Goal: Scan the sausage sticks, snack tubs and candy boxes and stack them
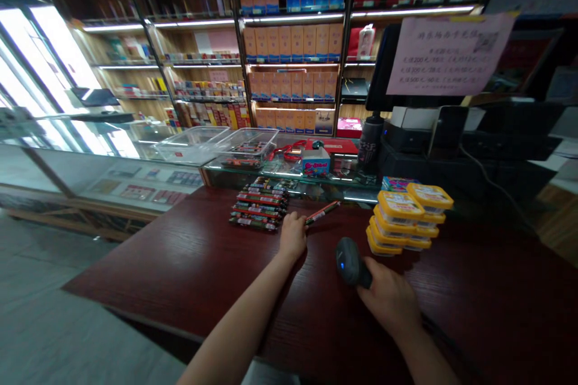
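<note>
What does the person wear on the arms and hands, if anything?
Nothing visible. Both forearms are bare, with no sleeves in view. The left hand and the right hand show no gloves, and no watch or bracelet sits at either wrist.

The left hand [292, 236] pinches one long snack stick [321, 212], and the right hand [389, 301] grips one black scanner [350, 261]. Just left of the left hand lies one row of sticks [258, 207], about eight; the far ones are too blurred to count surely. Beyond the right hand stand two stacks of yellow-lidded tubs [409, 219], roughly three or four each. Farther beyond the left hand are two clear plastic boxes [217, 143], one small blue carton [315, 163] and one dark bottle [370, 141].
</note>
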Available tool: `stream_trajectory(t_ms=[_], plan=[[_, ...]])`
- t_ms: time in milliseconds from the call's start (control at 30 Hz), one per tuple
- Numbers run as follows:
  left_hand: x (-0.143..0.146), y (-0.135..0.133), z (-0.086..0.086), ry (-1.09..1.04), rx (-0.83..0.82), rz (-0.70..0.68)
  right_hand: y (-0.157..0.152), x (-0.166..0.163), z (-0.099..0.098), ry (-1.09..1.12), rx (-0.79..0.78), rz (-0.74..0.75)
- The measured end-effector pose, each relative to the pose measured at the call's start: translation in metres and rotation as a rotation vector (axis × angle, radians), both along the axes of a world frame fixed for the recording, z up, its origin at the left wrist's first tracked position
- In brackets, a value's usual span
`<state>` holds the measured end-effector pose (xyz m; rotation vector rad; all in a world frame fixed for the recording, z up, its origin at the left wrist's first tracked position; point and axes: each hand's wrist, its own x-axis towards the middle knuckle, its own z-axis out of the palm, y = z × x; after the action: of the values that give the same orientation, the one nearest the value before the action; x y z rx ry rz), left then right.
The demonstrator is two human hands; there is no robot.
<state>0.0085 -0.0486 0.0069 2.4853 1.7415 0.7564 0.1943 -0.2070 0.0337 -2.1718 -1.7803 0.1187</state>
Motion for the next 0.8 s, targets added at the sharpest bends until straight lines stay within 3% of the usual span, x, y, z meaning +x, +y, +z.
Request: stream_trajectory(t_ms=[200,333,667,800], plan=[[0.002,-0.001,0.002,-0.008,0.029,0.009,0.003,0.009,0.003,0.424,0.166,0.088],[0.003,-0.001,0.002,0.015,0.032,0.013,-0.001,0.009,0.009,0.546,0.189,0.137],[0.003,-0.001,0.003,0.052,0.004,0.01,0.001,0.009,0.005,0.529,0.167,0.123],[0.003,-0.003,0.005,0.059,0.006,0.007,-0.001,0.005,0.011,0.304,0.118,0.042]])
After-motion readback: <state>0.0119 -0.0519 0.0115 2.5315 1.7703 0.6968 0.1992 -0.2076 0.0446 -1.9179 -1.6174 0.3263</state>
